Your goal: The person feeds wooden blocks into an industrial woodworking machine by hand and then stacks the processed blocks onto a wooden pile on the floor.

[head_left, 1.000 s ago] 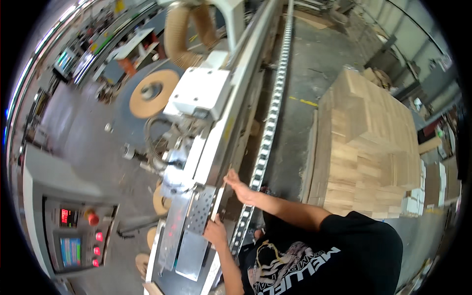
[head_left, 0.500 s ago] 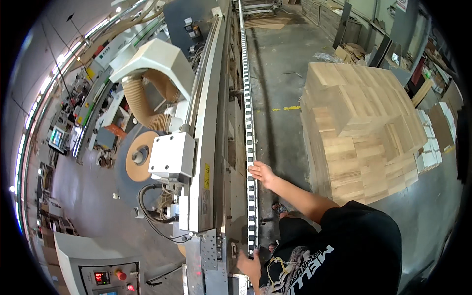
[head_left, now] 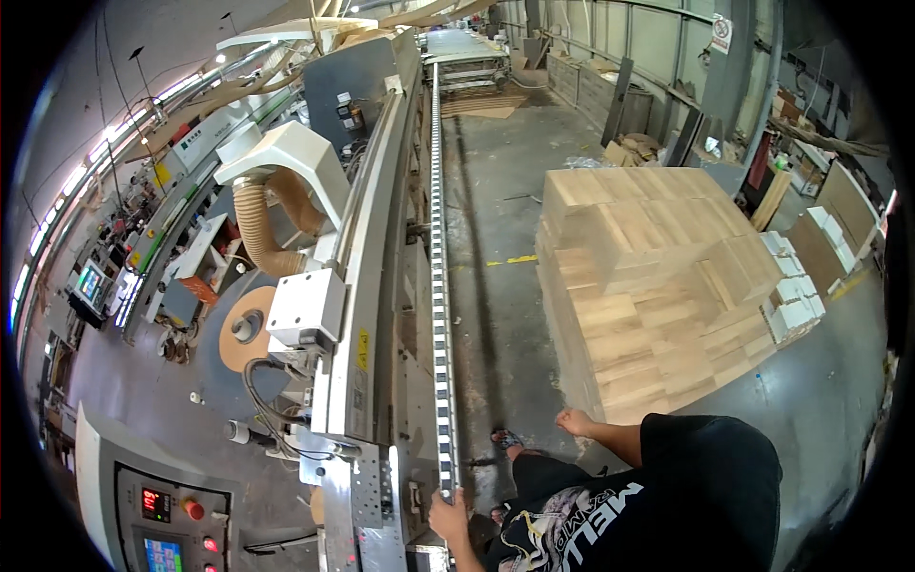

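Note:
A long, narrow conveyor track [head_left: 439,315] with black pads and pale gaps runs away from me along the machine's side. At its near end is my left hand [head_left: 448,518], with thumb and fingers closed about the end of the track. My right hand [head_left: 575,422] hangs in the air right of the track, by the near left corner of a big stack of wooden boards [head_left: 648,315]. Its fingers are loosely curled, and nothing shows in them.
Left of the track stands the edge-banding machine [head_left: 381,286], with a white hood [head_left: 295,167], a ribbed hose [head_left: 255,229] and a tape reel [head_left: 246,329]. A control panel [head_left: 172,515] is at lower left. White cartons [head_left: 796,310] sit behind the boards. My sandaled foot [head_left: 507,439] is beside the track.
My right hand has left the track and moved right, toward the boards, its fingers curling. My left hand has closed about the track's near end. The view has tilted up and turned right.

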Tool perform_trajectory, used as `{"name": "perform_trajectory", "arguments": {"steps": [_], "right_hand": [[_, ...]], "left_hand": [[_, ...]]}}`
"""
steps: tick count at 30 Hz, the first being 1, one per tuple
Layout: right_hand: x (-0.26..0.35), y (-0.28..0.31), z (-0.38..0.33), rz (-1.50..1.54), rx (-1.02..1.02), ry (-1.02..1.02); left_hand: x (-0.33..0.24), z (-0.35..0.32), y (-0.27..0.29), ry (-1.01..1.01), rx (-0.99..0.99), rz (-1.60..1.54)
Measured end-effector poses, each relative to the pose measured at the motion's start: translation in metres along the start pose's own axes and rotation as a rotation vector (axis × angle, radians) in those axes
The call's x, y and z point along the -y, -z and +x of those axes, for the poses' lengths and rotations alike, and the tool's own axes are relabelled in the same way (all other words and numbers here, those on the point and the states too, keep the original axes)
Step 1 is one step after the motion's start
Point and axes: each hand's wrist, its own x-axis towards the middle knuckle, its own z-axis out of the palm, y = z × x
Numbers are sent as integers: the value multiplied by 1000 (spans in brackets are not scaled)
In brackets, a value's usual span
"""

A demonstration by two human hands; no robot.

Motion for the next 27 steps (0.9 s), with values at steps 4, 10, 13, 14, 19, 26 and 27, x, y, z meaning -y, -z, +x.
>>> {"name": "perform_trajectory", "arguments": {"steps": [4,10,13,14,19,26,27], "right_hand": [[-110,25,-61,-693,9,466],[-116,36,-170,-243,95,-246],[-120,41,-193,-165,69,-241],[-121,42,-195,-100,77,-239],[-170,36,-212,15,-19,-237],[-247,36,-254,175,5,-78],[-261,39,-272,261,-99,-26]], "left_hand": [[2,0,-2,-83,-30,-56],[-2,4,-9,-76,-32,17],[6,1,-9,-75,-38,4],[5,3,-9,-80,-55,5],[-3,-12,-5,-64,-15,15],[-5,-20,-10,-63,-86,110],[-9,-29,-12,-138,-155,134]]}}
